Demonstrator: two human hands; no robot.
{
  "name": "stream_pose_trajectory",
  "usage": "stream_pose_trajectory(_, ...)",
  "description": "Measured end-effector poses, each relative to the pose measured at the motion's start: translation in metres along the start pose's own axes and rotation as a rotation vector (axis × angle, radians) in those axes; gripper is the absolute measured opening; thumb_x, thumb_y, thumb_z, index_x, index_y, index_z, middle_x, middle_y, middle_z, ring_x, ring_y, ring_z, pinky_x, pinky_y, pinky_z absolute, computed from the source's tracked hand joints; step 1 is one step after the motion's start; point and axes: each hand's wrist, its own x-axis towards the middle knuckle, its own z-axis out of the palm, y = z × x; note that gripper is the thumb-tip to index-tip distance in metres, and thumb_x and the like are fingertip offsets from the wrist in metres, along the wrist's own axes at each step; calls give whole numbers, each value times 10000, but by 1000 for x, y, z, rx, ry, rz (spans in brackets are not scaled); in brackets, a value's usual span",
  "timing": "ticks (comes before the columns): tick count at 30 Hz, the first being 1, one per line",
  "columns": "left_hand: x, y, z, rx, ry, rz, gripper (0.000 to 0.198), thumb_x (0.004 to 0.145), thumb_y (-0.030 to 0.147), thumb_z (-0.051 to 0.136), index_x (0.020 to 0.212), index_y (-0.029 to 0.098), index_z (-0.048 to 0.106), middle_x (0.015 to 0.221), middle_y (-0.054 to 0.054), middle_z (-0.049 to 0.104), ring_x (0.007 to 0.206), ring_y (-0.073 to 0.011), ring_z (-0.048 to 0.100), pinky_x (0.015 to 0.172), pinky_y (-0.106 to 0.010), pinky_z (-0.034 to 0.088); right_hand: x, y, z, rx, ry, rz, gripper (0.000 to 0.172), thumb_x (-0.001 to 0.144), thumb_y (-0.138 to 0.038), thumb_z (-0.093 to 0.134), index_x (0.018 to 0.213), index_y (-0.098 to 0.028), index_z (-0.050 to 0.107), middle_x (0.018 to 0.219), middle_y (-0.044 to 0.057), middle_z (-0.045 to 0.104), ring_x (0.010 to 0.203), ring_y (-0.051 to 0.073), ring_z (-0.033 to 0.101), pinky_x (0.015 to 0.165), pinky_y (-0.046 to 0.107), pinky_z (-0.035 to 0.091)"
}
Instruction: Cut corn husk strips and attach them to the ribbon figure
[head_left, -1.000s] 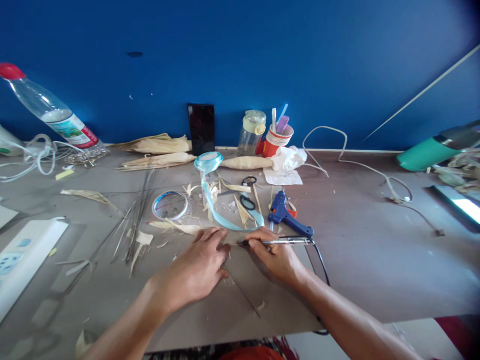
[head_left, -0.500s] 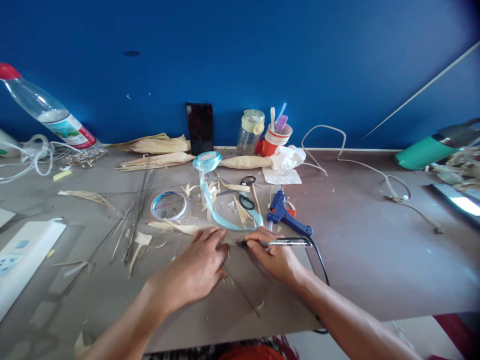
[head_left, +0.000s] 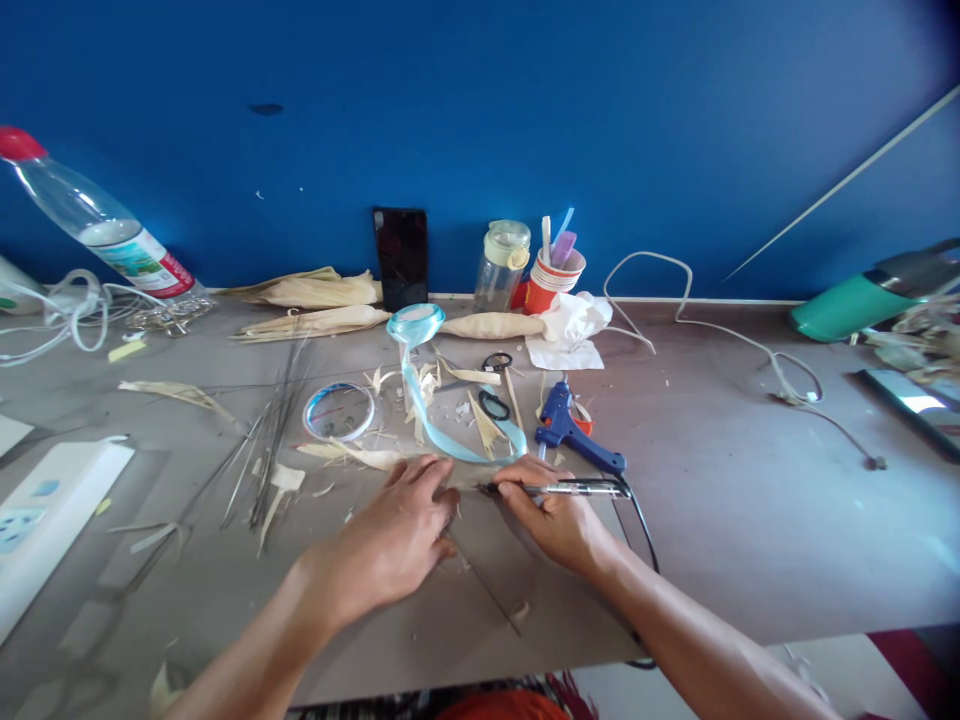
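Blue wall (head_left: 480, 110) backs the grey tabletop (head_left: 712, 480), where stacked paper cups (head_left: 541, 292) hold upright sticks (head_left: 562, 247) beside a lidded clear jar (head_left: 496, 280), contents unclear. Clear liquid partly fills a red-capped bottle (head_left: 124, 240). The right hand (head_left: 551, 515) has its grip closed around a pen (head_left: 585, 487), tip beside the left hand (head_left: 401, 525), whose fingers rest down; whether that grip holds anything, I cannot tell.

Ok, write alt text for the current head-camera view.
A person's right hand holds a pen at a cluttered table; the left hand rests nearby. Beyond lie a blue glue gun, light-blue ribbon, a tape roll and dried husks, before a blue wall.
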Motion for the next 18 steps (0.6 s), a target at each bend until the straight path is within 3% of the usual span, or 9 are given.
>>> stream_pose_trajectory(18,-2,-4,9,16,39,22,275,810,292,609,1051,163,639,1335,-149,478,1290,-311,379,1055,-490,340,-3,7,-11,-54,-33,23,166,863,-192,490,813,-199,648,760,21,660,761,164,608,709,279,457)
